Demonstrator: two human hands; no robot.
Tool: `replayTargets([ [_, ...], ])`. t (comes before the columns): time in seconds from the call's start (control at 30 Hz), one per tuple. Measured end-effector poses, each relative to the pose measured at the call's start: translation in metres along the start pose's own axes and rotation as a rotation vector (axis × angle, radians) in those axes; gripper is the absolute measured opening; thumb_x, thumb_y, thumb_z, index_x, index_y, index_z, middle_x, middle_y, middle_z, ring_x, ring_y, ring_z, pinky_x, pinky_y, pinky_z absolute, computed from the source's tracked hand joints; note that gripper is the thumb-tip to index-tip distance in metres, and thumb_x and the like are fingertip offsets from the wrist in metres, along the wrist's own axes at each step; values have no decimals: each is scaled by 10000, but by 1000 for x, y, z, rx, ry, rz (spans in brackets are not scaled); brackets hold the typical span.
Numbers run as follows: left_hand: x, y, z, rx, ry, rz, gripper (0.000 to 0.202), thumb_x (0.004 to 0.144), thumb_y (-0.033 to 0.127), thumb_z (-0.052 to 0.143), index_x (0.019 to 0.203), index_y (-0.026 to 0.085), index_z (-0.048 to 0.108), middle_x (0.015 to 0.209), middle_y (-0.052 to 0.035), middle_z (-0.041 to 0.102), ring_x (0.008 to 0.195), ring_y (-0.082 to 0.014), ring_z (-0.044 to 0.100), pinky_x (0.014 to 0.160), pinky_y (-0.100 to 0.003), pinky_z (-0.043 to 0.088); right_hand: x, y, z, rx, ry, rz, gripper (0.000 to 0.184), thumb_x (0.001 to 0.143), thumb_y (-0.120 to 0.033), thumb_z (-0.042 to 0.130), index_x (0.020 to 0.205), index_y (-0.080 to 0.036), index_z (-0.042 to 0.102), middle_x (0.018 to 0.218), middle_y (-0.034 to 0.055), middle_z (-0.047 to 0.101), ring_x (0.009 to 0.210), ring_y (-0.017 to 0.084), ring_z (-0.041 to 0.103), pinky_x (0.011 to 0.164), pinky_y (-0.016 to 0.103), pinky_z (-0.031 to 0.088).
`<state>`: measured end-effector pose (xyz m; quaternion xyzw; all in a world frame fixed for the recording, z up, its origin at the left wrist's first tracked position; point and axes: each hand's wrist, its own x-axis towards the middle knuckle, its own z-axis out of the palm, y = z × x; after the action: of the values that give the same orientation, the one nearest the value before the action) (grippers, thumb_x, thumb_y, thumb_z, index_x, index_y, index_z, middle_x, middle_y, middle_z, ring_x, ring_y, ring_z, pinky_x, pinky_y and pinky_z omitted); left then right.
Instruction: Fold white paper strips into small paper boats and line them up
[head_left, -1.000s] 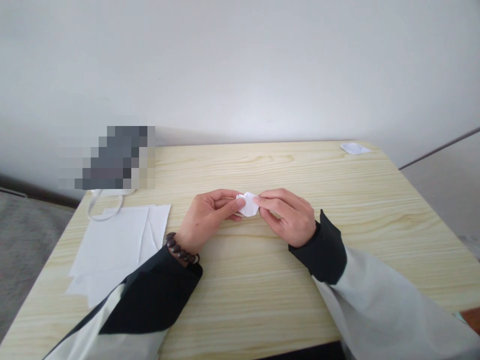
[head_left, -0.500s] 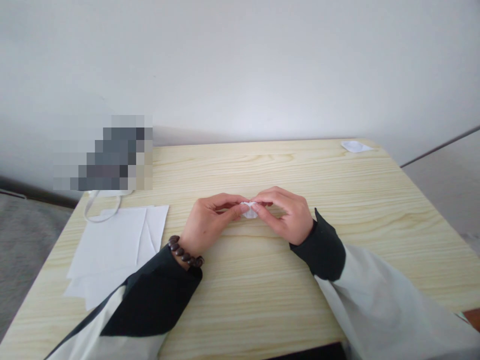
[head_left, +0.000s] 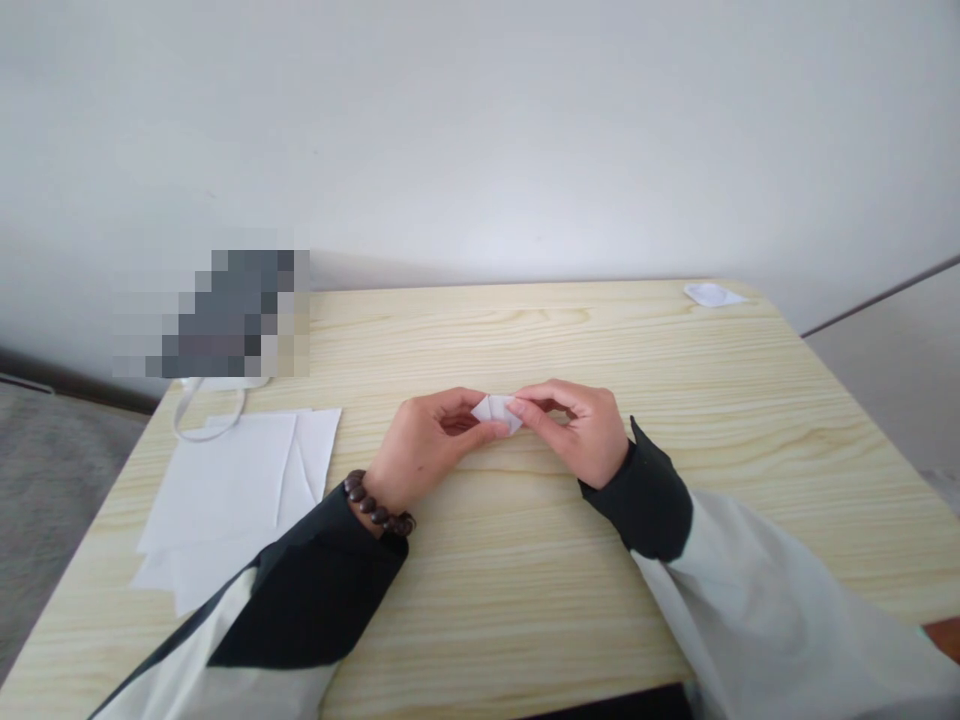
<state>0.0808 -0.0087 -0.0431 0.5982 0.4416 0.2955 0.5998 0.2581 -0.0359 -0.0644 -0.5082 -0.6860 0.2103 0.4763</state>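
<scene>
A small folded piece of white paper (head_left: 496,411) is pinched between both of my hands, just above the light wooden table (head_left: 525,600). My left hand (head_left: 427,450) grips its left side with thumb and fingers; a dark bead bracelet (head_left: 373,508) circles that wrist. My right hand (head_left: 581,432) holds the paper's right side with its fingertips. Most of the paper is hidden behind my fingers.
A stack of white paper sheets (head_left: 225,500) lies on the table's left part, with a white cord loop (head_left: 202,420) behind it. A small white folded piece (head_left: 712,294) rests at the far right corner. A blurred dark object (head_left: 225,315) stands at the back left.
My fingers have reworked the small paper: its rounded shape of a second ago now shows pointed folded corners. Both hands have stayed at the same spot.
</scene>
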Motion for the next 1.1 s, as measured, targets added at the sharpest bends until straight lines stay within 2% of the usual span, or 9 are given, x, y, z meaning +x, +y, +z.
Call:
replayTargets([
  [0.2,-2,3,2,86,22,-27,268,685,396,714,759,148,649,660,-13,680,626,-142,631,632,-260,522,1,-3,3,-9,-22,19,102,814,-257,628,763,-187,682,734,16,722,629,132,664,596,229,527],
  [0.4,1,0,0,88,-23,-12,288,693,409,705,783,144,636,698,-20,684,643,-145,632,637,-270,534,1,-2,3,73,-27,70,85,798,-248,643,776,-174,679,753,24,726,648,130,671,622,223,540],
  [0.53,0,-2,0,104,-40,26,307,677,402,722,831,149,642,729,-16,686,634,-136,619,577,-234,495,2,-2,1,63,-44,-2,73,807,-246,636,790,-184,671,763,20,710,677,127,650,641,239,524],
  [0.63,-1,-1,0,131,-21,5,323,675,419,717,826,144,642,704,-16,680,591,-131,604,527,-222,463,3,-3,1,41,-70,-46,81,818,-248,627,782,-186,664,752,17,695,678,122,627,637,241,505],
  [0.8,0,-1,0,156,-31,-16,280,693,399,705,797,142,662,741,-38,702,669,-165,640,596,-249,489,2,-3,1,42,-109,2,96,826,-244,614,769,-181,660,729,13,688,654,119,616,603,228,484],
  [0.9,0,-2,-1,150,-48,-13,261,719,388,691,806,143,662,737,-34,702,677,-159,640,588,-231,482,2,-2,2,78,-111,46,104,827,-251,609,777,-175,660,736,16,685,649,117,611,600,226,482],
  [1.1,-2,5,0,119,4,74,275,788,414,615,839,151,674,776,-30,685,653,-129,616,601,-222,517,2,-3,0,79,-115,52,114,832,-243,584,769,-166,639,722,18,666,651,117,598,601,228,475],
])
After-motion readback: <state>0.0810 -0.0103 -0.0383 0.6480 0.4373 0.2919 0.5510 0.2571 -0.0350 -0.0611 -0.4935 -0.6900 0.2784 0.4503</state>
